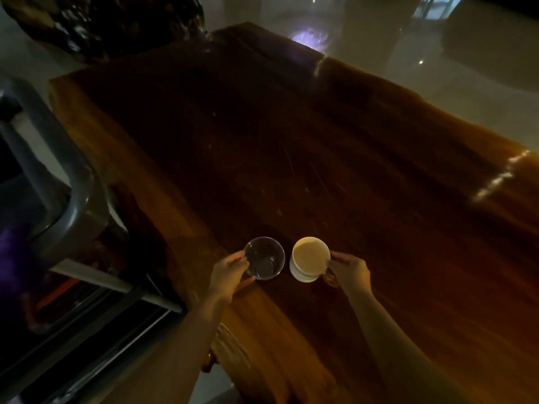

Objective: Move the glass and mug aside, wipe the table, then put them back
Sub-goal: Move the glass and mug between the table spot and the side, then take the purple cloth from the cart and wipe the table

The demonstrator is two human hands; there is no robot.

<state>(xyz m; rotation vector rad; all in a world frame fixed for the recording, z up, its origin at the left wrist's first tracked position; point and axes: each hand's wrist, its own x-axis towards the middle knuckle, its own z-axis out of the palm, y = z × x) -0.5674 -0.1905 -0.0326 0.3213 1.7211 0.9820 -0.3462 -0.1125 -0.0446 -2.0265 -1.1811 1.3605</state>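
Observation:
A clear glass [264, 258] and a white mug [309, 258] stand side by side near the front left of a dark wooden table [335, 147]. My left hand [230, 272] grips the glass at its left rim and side. My right hand [348, 271] holds the mug at its right rim, over the handle. Both vessels look empty. No cloth is in view.
A grey chair or sofa frame [61, 182] stands close to the table's left edge. A dark bulky object [105, 21] sits beyond the far left corner. Glossy pale floor [466, 68] lies to the right and behind the table.

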